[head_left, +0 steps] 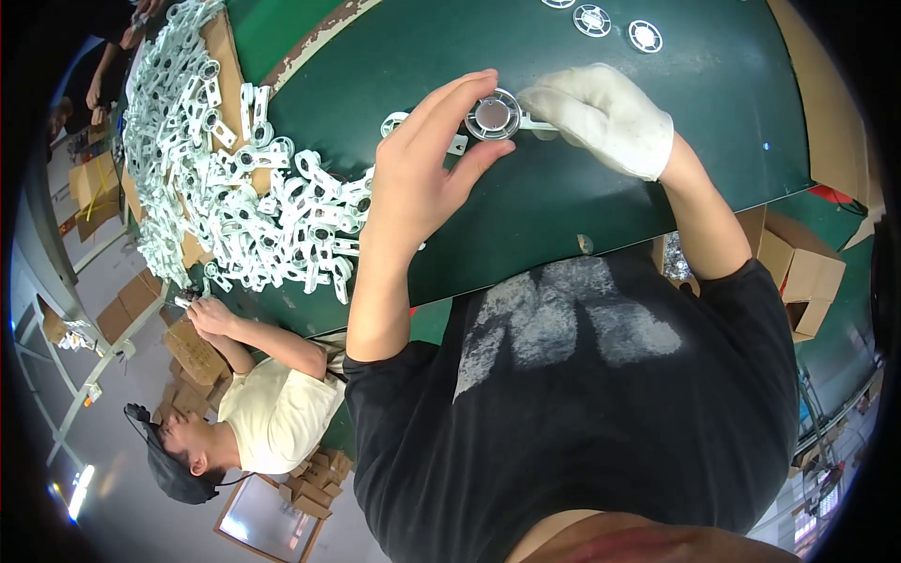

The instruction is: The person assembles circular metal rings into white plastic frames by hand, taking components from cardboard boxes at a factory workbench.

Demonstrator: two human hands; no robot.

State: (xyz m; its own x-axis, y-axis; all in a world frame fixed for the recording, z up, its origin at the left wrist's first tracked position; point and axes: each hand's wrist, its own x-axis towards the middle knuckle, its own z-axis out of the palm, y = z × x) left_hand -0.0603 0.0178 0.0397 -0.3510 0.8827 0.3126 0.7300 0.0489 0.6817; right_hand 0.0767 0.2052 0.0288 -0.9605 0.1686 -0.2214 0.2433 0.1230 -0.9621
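Two hands hold one spoked, silvery disc (494,114) over the smooth dark-green tabletop (563,211): the bare left hand (419,159) grips its rim between thumb and fingers, while the right hand (605,117), in a wrinkled white glove, closes its fingertips on the pale stem (536,124) at the disc's side. Leftward spreads a dense heap of pale, plastic-looking looped pieces (291,225); three wheel-shaped discs (646,36) lie farther off. A worn, blocky whitish print (544,324) marks the black shirt (610,432).

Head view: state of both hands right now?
Left hand: closed, holding a round, silver, spoked disc by its rim.
White-gloved right hand: closed on a narrow white stem beside it.
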